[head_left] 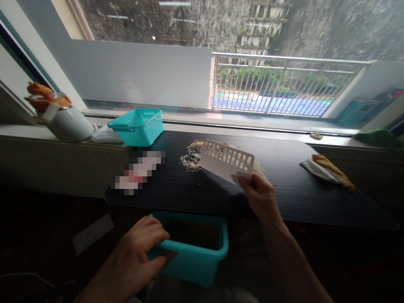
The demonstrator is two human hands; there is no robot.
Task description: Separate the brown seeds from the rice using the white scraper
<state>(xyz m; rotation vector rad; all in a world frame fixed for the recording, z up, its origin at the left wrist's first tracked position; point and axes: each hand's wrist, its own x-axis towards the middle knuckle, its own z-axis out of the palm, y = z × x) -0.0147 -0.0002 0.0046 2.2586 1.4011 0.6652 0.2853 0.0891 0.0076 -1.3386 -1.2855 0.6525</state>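
Observation:
Between the thumb and fingers of my right hand (260, 191) is a flat white slotted scraper (221, 166), tilted above the dark table. Its slots run along the upper edge. Behind and beside it lie small heaps of white grains mixed with brownish bits (191, 162), partly hidden by the scraper. My left hand (147, 242) grips the rim of a turquoise plastic bin (197, 256) just below the table's front edge. Dark brownish granular contents show dimly inside that bin.
A second turquoise bin (139, 128) stands at the table's back left, near a pale pot (69, 122) on the sill. A blurred-out pinkish item (139, 172) lies at left. Folded yellow and white cloth or packaging (330, 170) rests on the dark table (176, 191) at right.

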